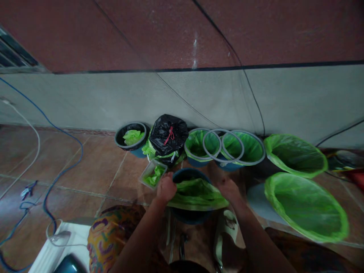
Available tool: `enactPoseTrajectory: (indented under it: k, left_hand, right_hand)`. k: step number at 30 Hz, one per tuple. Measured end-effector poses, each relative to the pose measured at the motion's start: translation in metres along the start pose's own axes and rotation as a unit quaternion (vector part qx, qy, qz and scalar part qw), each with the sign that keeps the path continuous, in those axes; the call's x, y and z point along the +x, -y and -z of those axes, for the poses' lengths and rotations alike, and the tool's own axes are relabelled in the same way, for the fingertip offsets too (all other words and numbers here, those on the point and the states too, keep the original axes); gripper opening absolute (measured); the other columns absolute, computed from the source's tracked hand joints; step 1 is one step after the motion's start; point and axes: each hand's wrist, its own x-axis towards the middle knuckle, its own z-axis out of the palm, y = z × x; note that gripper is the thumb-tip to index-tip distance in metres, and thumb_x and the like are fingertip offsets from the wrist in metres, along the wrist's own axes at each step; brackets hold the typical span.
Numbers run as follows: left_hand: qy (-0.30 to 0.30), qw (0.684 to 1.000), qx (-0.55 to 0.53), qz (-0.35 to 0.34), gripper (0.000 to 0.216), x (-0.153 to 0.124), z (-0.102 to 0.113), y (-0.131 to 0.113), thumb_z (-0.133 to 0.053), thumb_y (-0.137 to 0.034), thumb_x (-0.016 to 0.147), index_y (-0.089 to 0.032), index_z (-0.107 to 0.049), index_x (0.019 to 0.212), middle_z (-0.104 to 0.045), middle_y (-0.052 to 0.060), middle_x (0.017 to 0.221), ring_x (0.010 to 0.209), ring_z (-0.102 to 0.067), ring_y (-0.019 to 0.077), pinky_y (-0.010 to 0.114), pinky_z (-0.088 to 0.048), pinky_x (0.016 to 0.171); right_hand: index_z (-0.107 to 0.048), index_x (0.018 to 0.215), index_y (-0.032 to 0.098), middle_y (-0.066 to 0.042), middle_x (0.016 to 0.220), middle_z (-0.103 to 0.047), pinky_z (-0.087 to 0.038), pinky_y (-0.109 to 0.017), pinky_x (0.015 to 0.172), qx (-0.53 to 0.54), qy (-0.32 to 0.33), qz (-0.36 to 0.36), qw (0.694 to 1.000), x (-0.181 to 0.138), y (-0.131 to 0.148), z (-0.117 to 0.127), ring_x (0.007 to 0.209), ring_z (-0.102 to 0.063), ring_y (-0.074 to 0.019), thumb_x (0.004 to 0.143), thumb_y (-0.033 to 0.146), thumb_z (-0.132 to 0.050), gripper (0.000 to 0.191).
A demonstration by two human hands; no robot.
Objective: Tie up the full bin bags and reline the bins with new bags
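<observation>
A green bin liner (199,193) is stretched between my hands over the mouth of a dark blue bin (192,217). My left hand (167,187) is closed on the liner's left end. At the opposite end my right hand (229,189) grips the liner, its fingertips partly lost in shadow. Folds of green plastic hang over the bin, whose inside is mostly hidden. Close to my left hand sits a clear plastic tub (153,174) with crumpled green plastic in it.
Lined bins, including a large green-lined one (307,206), stand at right. Two loose grey rings (223,131) overlap on the bins behind. A tied black bag (169,132) and another bin (131,140) are by the wall. Blue cable (61,174) crosses the tiles.
</observation>
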Motion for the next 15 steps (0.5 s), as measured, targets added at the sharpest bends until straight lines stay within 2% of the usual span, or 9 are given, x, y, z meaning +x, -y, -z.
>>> enactPoseTrajectory:
  k: [2, 4, 8, 12, 15]
  left_hand:
    - [0.043, 0.997, -0.034, -0.053, 0.043, 0.022, -0.013, -0.022, -0.050, -0.019, 0.091, -0.012, -0.058, 0.132, -0.065, 0.015, 0.131, 0.123, -0.060, 0.0228, 0.029, -0.041, 0.107]
    - [0.091, 0.993, -0.031, -0.063, 0.041, 0.041, -0.036, -0.037, -0.051, -0.029, 0.094, -0.009, -0.061, 0.128, -0.065, 0.018, 0.131, 0.125, -0.060, 0.0256, 0.030, -0.041, 0.107]
    - [0.150, 0.987, -0.030, -0.041, 0.040, 0.062, -0.076, -0.038, -0.052, -0.033, 0.095, -0.002, -0.069, 0.115, -0.070, 0.022, 0.119, 0.113, -0.065, 0.0299, 0.030, -0.047, 0.091]
    - [0.205, 0.973, -0.065, -0.085, 0.039, 0.067, -0.084, -0.025, -0.052, -0.038, 0.094, -0.007, -0.076, 0.091, -0.075, 0.013, 0.093, 0.087, -0.068, 0.0236, 0.027, -0.046, 0.073]
    - [0.232, 0.966, -0.067, -0.094, 0.037, 0.066, -0.078, -0.021, -0.057, -0.042, 0.091, -0.011, -0.077, 0.087, -0.074, 0.008, 0.081, 0.078, -0.066, 0.0204, 0.026, -0.044, 0.066]
  right_hand:
    - [-0.059, 0.137, 0.015, -0.018, 0.126, -0.069, -0.050, -0.033, 0.091, 0.006, 0.012, -0.001, 1.000, 0.010, 0.014, -0.001, 0.116, -0.066, -0.0273, 0.095, 0.045, -0.044, 0.054]
    - [-0.066, 0.127, 0.014, -0.020, 0.125, -0.069, -0.050, -0.035, 0.090, -0.009, 0.035, -0.006, 0.999, 0.013, 0.021, -0.010, 0.116, -0.066, -0.0305, 0.094, 0.047, -0.045, 0.051]
    - [-0.074, 0.112, 0.015, -0.017, 0.113, -0.074, -0.051, -0.034, 0.085, -0.038, 0.057, -0.002, 0.998, 0.005, 0.017, -0.031, 0.108, -0.070, -0.0294, 0.095, 0.037, -0.047, 0.039]
    - [-0.074, 0.116, 0.020, -0.014, 0.108, -0.076, -0.050, -0.030, 0.082, -0.029, 0.023, 0.007, 0.999, -0.003, 0.008, -0.035, 0.103, -0.071, -0.0257, 0.098, 0.035, -0.046, 0.037]
    - [-0.075, 0.113, 0.021, -0.013, 0.106, -0.077, -0.049, -0.028, 0.081, -0.026, 0.016, 0.007, 0.999, -0.006, 0.007, -0.030, 0.102, -0.072, -0.0239, 0.098, 0.033, -0.046, 0.035]
